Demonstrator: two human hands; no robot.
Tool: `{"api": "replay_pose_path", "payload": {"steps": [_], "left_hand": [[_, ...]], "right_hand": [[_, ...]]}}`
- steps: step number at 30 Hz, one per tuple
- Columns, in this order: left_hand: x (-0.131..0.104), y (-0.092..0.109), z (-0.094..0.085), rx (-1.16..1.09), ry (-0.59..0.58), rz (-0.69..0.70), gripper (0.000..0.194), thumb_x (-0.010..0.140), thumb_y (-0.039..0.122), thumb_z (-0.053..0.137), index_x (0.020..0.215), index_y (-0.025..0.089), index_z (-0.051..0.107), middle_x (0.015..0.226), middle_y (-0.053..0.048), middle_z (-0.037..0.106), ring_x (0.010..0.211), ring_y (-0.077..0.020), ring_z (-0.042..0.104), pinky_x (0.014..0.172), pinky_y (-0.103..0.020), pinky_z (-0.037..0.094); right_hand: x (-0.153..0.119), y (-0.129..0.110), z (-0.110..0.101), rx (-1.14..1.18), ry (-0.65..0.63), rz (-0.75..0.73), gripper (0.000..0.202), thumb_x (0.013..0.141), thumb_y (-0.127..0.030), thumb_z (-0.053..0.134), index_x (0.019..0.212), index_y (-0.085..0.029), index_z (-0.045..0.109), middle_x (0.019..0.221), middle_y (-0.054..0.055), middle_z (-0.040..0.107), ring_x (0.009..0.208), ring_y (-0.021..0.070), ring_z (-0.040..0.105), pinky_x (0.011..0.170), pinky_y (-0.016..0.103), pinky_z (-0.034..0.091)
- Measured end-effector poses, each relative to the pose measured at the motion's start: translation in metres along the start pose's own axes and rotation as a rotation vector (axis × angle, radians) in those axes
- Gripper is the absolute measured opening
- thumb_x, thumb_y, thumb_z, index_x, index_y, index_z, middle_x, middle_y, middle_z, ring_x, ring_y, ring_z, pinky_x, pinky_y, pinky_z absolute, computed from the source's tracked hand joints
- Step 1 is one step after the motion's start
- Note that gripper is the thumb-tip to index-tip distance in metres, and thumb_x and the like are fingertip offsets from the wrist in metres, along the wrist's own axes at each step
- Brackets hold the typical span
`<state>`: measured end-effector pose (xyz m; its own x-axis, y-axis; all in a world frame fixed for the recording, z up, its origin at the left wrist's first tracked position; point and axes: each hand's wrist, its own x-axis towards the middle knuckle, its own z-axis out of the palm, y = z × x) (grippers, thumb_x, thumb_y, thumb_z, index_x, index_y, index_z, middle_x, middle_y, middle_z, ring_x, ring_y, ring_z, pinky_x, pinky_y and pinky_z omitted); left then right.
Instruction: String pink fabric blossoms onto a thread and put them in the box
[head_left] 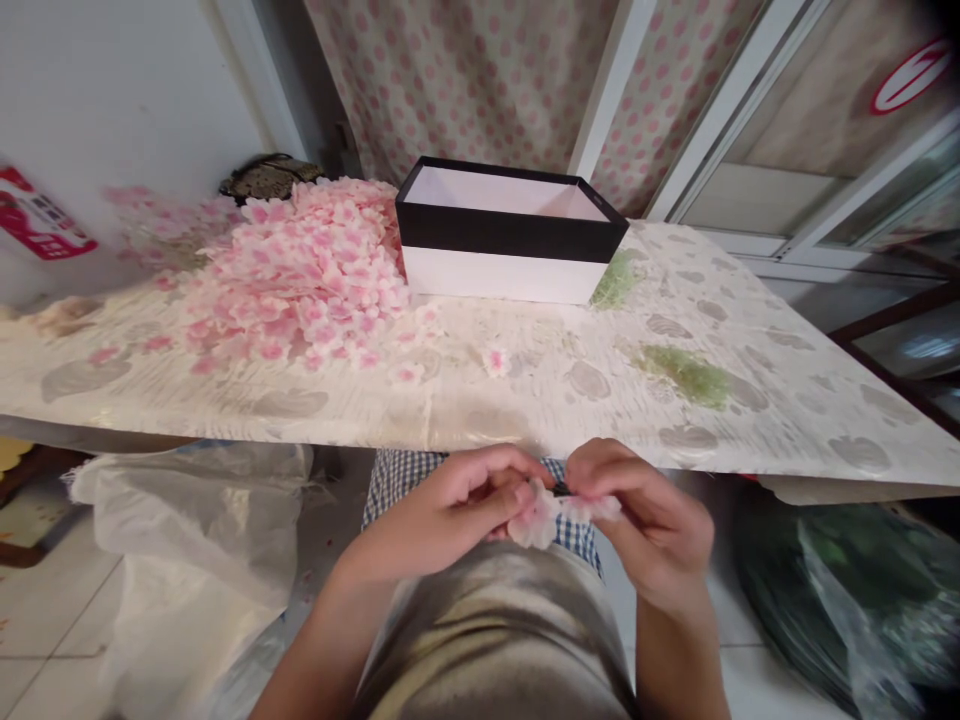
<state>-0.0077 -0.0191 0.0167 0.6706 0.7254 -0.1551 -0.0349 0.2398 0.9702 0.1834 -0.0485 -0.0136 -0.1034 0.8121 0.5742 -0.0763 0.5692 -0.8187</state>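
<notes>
Both hands are close together over my lap, just below the table's front edge. My left hand point(469, 505) pinches a pale pink fabric flower point(534, 518) between thumb and fingers. Right beside it, my right hand point(645, 505) has its fingers closed on a second pink flower point(592, 508). A thin dark piece shows between the two hands; its full shape is hidden by the fingers. On the table point(480, 415) a large heap of pink flowers point(300, 270) lies at the left, and one loose flower point(496, 361) lies near the middle.
A black and white open box point(510, 270) stands at the back middle of the table. Green stem tufts point(686, 375) lie to the right, with more point(615, 280) by the box. A white plastic bag point(195, 560) hangs at lower left; a dark green bundle point(847, 590) is at lower right.
</notes>
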Motion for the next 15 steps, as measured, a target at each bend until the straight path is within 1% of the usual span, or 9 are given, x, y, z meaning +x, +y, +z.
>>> {"api": "replay_pose_path", "payload": {"steps": [2, 4, 5, 7, 8, 10, 11, 13, 15], "left_hand": [[-0.001, 0.000, 0.001, 0.092, 0.065, 0.025, 0.019, 0.092, 0.030, 0.055, 0.107, 0.020, 0.061, 0.080, 0.001, 0.060, 0.069, -0.0094, 0.056, 0.063, -0.020, 0.043], [-0.002, -0.001, 0.002, 0.150, 0.102, 0.063, 0.023, 0.093, 0.029, 0.053, 0.115, 0.023, 0.056, 0.091, -0.001, 0.063, 0.082, -0.0114, 0.060, 0.071, -0.021, 0.046], [-0.003, -0.002, 0.002, 0.175, 0.120, 0.089, 0.025, 0.093, 0.029, 0.053, 0.118, 0.025, 0.054, 0.095, -0.001, 0.065, 0.087, -0.0122, 0.062, 0.076, -0.022, 0.046], [-0.003, -0.002, 0.002, 0.237, 0.162, 0.140, 0.026, 0.093, 0.028, 0.055, 0.119, 0.026, 0.052, 0.095, 0.000, 0.067, 0.090, -0.0130, 0.064, 0.081, -0.024, 0.047], [-0.003, -0.002, 0.002, 0.276, 0.185, 0.160, 0.024, 0.092, 0.027, 0.056, 0.116, 0.026, 0.054, 0.092, 0.001, 0.069, 0.089, -0.0132, 0.065, 0.081, -0.024, 0.047], [-0.001, -0.001, 0.002, 0.369, 0.234, 0.200, 0.012, 0.092, 0.024, 0.056, 0.103, 0.023, 0.061, 0.086, 0.001, 0.070, 0.084, -0.0128, 0.066, 0.076, -0.023, 0.048], [-0.001, 0.000, 0.001, 0.414, 0.255, 0.247, 0.009, 0.091, 0.022, 0.056, 0.096, 0.022, 0.064, 0.085, 0.001, 0.071, 0.082, -0.0124, 0.066, 0.075, -0.023, 0.048], [0.001, 0.001, 0.000, 0.478, 0.274, 0.398, 0.014, 0.090, 0.014, 0.056, 0.086, 0.020, 0.068, 0.091, -0.001, 0.072, 0.086, -0.0121, 0.067, 0.078, -0.023, 0.049], [0.003, 0.001, -0.002, 0.508, 0.271, 0.560, 0.019, 0.087, 0.007, 0.056, 0.082, 0.019, 0.070, 0.102, -0.004, 0.071, 0.096, -0.0131, 0.066, 0.085, -0.024, 0.048]], "right_hand": [[0.001, 0.000, -0.007, 0.109, -0.009, -0.002, 0.021, 0.084, -0.005, 0.058, 0.090, -0.023, 0.067, 0.077, 0.002, 0.056, 0.073, 0.0166, 0.055, 0.063, 0.033, 0.045], [0.002, 0.000, -0.013, 0.251, -0.025, 0.006, 0.017, 0.083, -0.007, 0.062, 0.088, -0.023, 0.066, 0.072, 0.000, 0.054, 0.069, 0.0160, 0.054, 0.061, 0.032, 0.044], [0.002, 0.000, -0.016, 0.318, -0.045, 0.012, 0.015, 0.083, -0.010, 0.063, 0.087, -0.024, 0.066, 0.070, 0.000, 0.053, 0.067, 0.0160, 0.054, 0.059, 0.032, 0.044], [0.001, -0.001, -0.021, 0.433, -0.105, 0.030, 0.006, 0.083, -0.019, 0.066, 0.084, -0.024, 0.066, 0.064, -0.001, 0.049, 0.062, 0.0155, 0.051, 0.055, 0.031, 0.043], [0.000, 0.000, -0.024, 0.472, -0.130, 0.040, 0.003, 0.082, -0.023, 0.067, 0.081, -0.025, 0.066, 0.062, -0.002, 0.048, 0.060, 0.0153, 0.050, 0.054, 0.030, 0.042], [0.000, 0.001, -0.028, 0.498, -0.147, 0.066, 0.009, 0.080, -0.029, 0.070, 0.073, -0.025, 0.066, 0.063, -0.001, 0.047, 0.062, 0.0155, 0.050, 0.056, 0.031, 0.042], [0.000, 0.003, -0.029, 0.484, -0.142, 0.091, 0.011, 0.078, -0.029, 0.072, 0.070, -0.025, 0.066, 0.067, 0.000, 0.049, 0.066, 0.0160, 0.052, 0.060, 0.031, 0.044], [0.002, 0.005, -0.028, 0.433, -0.117, 0.183, 0.011, 0.074, -0.028, 0.076, 0.067, -0.026, 0.068, 0.080, 0.002, 0.054, 0.079, 0.0180, 0.054, 0.072, 0.034, 0.046], [0.004, 0.006, -0.021, 0.400, -0.080, 0.324, 0.008, 0.073, -0.025, 0.078, 0.070, -0.026, 0.071, 0.096, 0.003, 0.059, 0.091, 0.0193, 0.056, 0.082, 0.037, 0.046]]}}
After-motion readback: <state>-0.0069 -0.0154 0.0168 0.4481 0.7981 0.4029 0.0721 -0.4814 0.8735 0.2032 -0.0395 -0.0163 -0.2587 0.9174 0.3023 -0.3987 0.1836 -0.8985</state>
